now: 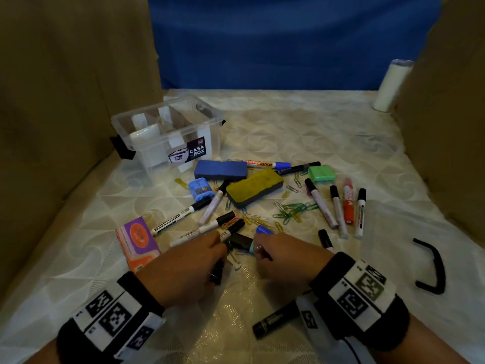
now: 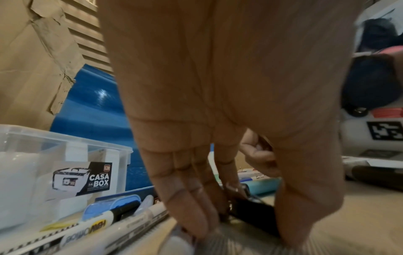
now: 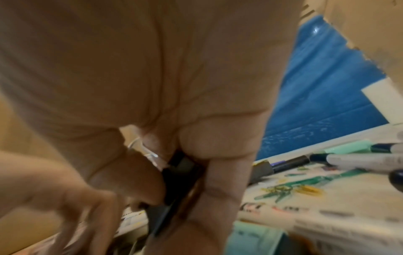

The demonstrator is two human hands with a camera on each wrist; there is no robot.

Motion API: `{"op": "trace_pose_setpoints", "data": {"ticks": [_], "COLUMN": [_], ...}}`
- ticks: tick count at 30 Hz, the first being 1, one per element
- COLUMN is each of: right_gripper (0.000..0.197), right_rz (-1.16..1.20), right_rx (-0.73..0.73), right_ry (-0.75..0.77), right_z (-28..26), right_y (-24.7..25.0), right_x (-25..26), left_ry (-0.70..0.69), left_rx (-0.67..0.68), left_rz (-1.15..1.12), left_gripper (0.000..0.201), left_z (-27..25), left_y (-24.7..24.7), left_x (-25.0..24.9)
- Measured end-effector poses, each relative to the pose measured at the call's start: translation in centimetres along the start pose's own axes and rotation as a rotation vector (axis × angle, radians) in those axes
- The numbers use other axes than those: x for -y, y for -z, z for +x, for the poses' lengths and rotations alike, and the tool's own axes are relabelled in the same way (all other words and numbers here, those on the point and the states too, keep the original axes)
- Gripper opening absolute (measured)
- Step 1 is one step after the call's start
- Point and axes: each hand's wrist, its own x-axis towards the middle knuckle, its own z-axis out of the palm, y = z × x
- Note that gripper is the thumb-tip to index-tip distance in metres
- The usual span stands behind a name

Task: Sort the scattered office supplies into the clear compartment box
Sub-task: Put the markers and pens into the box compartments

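Note:
The clear compartment box [image 1: 153, 160] stands open at the back left, labelled CASA BOX [image 2: 65, 144]. Markers [image 1: 338, 207], a blue eraser [image 1: 220, 169], a yellow eraser [image 1: 254, 185], a green block [image 1: 321, 173], a blue sharpener [image 1: 200, 189] and paper clips [image 1: 291, 210] lie scattered in front of it. My left hand [image 1: 220, 249] reaches down and pinches a black binder clip [image 2: 250, 207] between fingers and thumb [image 2: 246, 229]. My right hand [image 1: 258, 252] is curled beside it and grips a black object [image 3: 174, 177]; its exact kind is hidden.
An orange and purple packet [image 1: 137, 240] lies left of my left hand. A black marker [image 1: 275, 320] lies under my right wrist, and a black curved handle [image 1: 433, 266] at right. Cardboard walls [image 1: 65, 101] close both sides. A white cylinder [image 1: 392, 85] stands far right.

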Motion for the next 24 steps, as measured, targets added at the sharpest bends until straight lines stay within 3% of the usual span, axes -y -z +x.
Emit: {"op": "trace_pose_setpoints", "data": {"ticks": [4, 7, 10, 13, 16, 19, 24], "right_gripper": [0.015, 0.015, 0.014, 0.014, 0.014, 0.014, 0.016], "right_rz": [-0.02, -0.038, -0.057, -0.075, -0.053, -0.017, 0.024], "right_rx": [0.027, 0.033, 0.02, 0.014, 0.014, 0.013, 0.073], "right_ry": [0.011, 0.017, 0.028, 0.02, 0.015, 0.023, 0.012], "right_z": [0.1, 0.2, 0.3, 0.3, 0.4, 0.4, 0.2], "right_y": [-0.3, -0.5, -0.5, -0.6, -0.4, -0.2, 0.2], "right_x": [-0.1, 0.1, 0.1, -0.1, -0.3, -0.7, -0.4], "left_ry": [-0.027, -0.054, -0.109, -0.177, -0.195, -0.101, -0.062], "left_rx": [-0.068, -0.046, -0.035, -0.035, -0.013, 0.045, 0.058], "left_rz": [0.016, 0.145, 0.288, 0.422, 0.41, 0.353, 0.297], "left_gripper": [0.041, 0.039, 0.05, 0.044, 0.039, 0.027, 0.03], "left_z": [0.6, 1.4, 2.5, 3.5, 3.8, 3.9, 3.8], "left_y": [0.7, 0.7, 0.4, 0.1, 0.4, 1.0, 0.4], "left_x": [0.3, 0.6, 0.6, 0.1, -0.2, -0.7, -0.1]}}
